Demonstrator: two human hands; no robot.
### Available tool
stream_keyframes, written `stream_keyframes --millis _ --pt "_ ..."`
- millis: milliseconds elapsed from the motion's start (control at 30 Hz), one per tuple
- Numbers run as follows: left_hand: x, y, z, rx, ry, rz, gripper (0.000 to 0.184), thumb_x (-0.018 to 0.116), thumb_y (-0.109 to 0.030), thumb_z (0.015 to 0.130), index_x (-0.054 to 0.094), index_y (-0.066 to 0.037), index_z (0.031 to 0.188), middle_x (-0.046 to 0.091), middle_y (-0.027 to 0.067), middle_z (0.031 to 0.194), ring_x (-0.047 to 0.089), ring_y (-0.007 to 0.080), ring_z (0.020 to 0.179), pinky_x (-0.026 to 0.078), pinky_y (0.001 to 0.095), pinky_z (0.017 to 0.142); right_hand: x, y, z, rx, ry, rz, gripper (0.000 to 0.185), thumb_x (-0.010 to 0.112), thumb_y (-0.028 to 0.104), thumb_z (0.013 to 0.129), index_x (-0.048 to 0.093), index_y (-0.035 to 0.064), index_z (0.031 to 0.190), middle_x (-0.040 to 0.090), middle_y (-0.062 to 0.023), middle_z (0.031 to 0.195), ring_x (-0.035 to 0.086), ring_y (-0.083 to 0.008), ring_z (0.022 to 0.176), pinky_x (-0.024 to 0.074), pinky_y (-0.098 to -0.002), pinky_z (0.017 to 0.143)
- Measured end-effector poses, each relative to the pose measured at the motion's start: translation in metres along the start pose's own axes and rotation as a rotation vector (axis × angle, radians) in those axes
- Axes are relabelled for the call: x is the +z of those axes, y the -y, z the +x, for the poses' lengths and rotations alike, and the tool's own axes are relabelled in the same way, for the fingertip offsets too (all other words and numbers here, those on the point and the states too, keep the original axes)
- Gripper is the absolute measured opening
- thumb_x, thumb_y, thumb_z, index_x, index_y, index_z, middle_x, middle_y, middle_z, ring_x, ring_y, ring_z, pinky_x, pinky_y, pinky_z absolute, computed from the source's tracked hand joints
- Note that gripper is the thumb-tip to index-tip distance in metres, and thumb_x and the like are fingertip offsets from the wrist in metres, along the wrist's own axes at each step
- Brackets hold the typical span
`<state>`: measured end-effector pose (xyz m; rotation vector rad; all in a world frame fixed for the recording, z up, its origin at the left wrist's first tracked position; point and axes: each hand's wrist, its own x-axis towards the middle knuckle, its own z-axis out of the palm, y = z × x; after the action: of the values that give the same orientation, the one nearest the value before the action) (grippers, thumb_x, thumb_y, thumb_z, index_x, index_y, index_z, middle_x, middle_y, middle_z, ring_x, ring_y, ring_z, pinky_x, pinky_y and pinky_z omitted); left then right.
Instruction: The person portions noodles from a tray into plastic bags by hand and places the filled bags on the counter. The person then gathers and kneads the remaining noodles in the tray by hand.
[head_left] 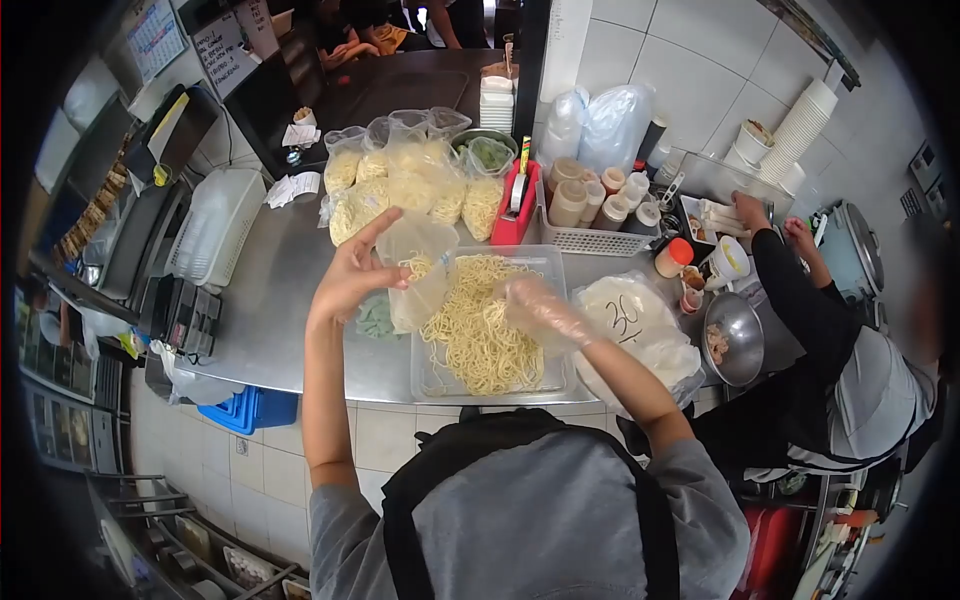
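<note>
My left hand (358, 270) pinches a clear plastic bag (408, 290) at its side, thumb and forefinger on the film. A few noodles show inside the bag, which hangs over the left edge of a clear plastic tub (556, 262). Loose yellow noodles (480, 350) fill much of the tub. My right hand (545, 312), in a clear plastic glove, reaches in from the right with its fingers closed around some noodles; the fingertips are partly blurred.
Filled noodle bags (400, 170) are heaped behind the tub, beside a red tape dispenser (517, 208). A basket of sauce bottles (600, 238) and plastic bags marked 30 (630, 325) stand to the right. A co-worker's arm (800, 285) reaches over a metal bowl (735, 340).
</note>
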<state>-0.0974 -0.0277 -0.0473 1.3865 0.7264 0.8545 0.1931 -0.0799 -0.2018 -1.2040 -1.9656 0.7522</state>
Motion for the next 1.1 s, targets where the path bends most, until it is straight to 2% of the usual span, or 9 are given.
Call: stream_keyframes --millis 200,300,400,567,667,767,933,1033,1100 --pt "-0.013 0.013 -0.005 -0.056 -0.006 -0.056 0.08 0.067 0.01 0.067 0.031 0.007 0.138 0.031 0.0178 0.145 0.064 0.0147 0.074 0.052 0.0255 0.067 -0.088 0.085 0.042 -0.104 0.154 -0.093 0.026 0.068 0.009 0.073 0.064 0.0049 0.099 0.061 -0.0052 0.095 0.058 -0.0196 0.094 0.0466 -0.0326 0.081" --pt "-0.013 0.007 -0.008 -0.073 -0.016 -0.082 0.079 0.067 0.011 0.067 0.032 0.007 0.138 0.032 0.0169 0.145 0.063 0.0137 0.073 0.052 0.0257 0.066 -0.117 0.129 0.047 -0.246 -0.141 -0.114 0.03 0.069 0.007 0.068 0.065 0.002 0.097 0.062 -0.0087 0.094 0.061 -0.0232 0.091 0.0469 -0.0326 0.08" --pt "-0.012 0.004 -0.009 -0.064 0.001 -0.092 0.08 0.067 0.011 0.067 0.032 0.006 0.138 0.033 0.0163 0.144 0.063 0.0136 0.073 0.051 0.0259 0.065 -0.119 0.141 0.064 -0.271 0.064 -0.383 0.029 0.069 0.009 0.067 0.065 0.0 0.095 0.062 -0.0127 0.092 0.061 -0.0279 0.09 0.0471 -0.0341 0.081" --pt "-0.019 -0.002 -0.009 -0.052 0.013 -0.071 0.08 0.068 0.011 0.066 0.033 0.006 0.138 0.033 0.0158 0.144 0.061 0.0129 0.072 0.051 0.0259 0.064 -0.137 0.173 0.072 -0.19 -0.079 -0.356 0.018 0.066 0.016 0.078 0.064 0.0041 0.092 0.061 -0.0106 0.097 0.057 -0.0273 0.098 0.0455 -0.0361 0.087" --pt "-0.021 -0.005 -0.01 -0.053 0.019 -0.051 0.081 0.067 0.009 0.066 0.032 0.004 0.139 0.034 0.0151 0.144 0.061 0.0105 0.071 0.052 0.0247 0.064 -0.152 0.21 0.076 -0.053 0.109 -0.253 0.016 0.064 0.014 0.079 0.063 0.0048 0.093 0.06 -0.01 0.099 0.057 -0.0251 0.097 0.0464 -0.0349 0.085" --pt "-0.021 -0.007 -0.01 -0.047 0.023 -0.033 0.081 0.067 0.008 0.066 0.032 0.003 0.139 0.033 0.0147 0.145 0.061 0.0091 0.07 0.053 0.0242 0.064 -0.163 0.198 0.079 -0.432 -0.11 -0.246 0.014 0.065 0.015 0.08 0.065 0.0071 0.092 0.059 -0.0086 0.1 0.057 -0.0232 0.094 0.0474 -0.0327 0.084" --pt "-0.021 -0.012 -0.01 -0.049 0.027 -0.053 0.081 0.067 0.007 0.067 0.032 0.003 0.139 0.033 0.0142 0.145 0.061 0.0087 0.07 0.053 0.024 0.064 -0.185 0.194 0.115 -0.404 -0.056 0.301 0.019 0.062 0.018 0.084 0.065 0.0017 0.093 0.064 -0.007 0.088 0.062 -0.0163 0.081 0.0512 -0.028 0.075" --pt "-0.022 -0.014 -0.009 -0.05 0.035 -0.056 0.081 0.067 0.009 0.067 0.032 0.003 0.139 0.033 0.0142 0.145 0.061 0.0096 0.071 0.052 0.0243 0.064 -0.207 0.239 0.119 -0.58 0.003 0.382 0.03 0.066 0.027 0.082 0.064 0.0017 0.098 0.064 -0.0092 0.095 0.062 -0.0169 0.084 0.0531 -0.029 0.077" --pt "-0.019 -0.016 -0.008 -0.043 0.043 -0.075 0.08 0.066 0.011 0.068 0.032 0.004 0.139 0.034 0.0145 0.144 0.061 0.0112 0.072 0.052 0.0253 0.066 -0.234 0.246 0.141 -0.538 0.03 0.335 0.03 0.067 0.023 0.083 0.063 0.0023 0.105 0.059 -0.0144 0.112 0.057 -0.0199 0.102 0.047 -0.0314 0.09"
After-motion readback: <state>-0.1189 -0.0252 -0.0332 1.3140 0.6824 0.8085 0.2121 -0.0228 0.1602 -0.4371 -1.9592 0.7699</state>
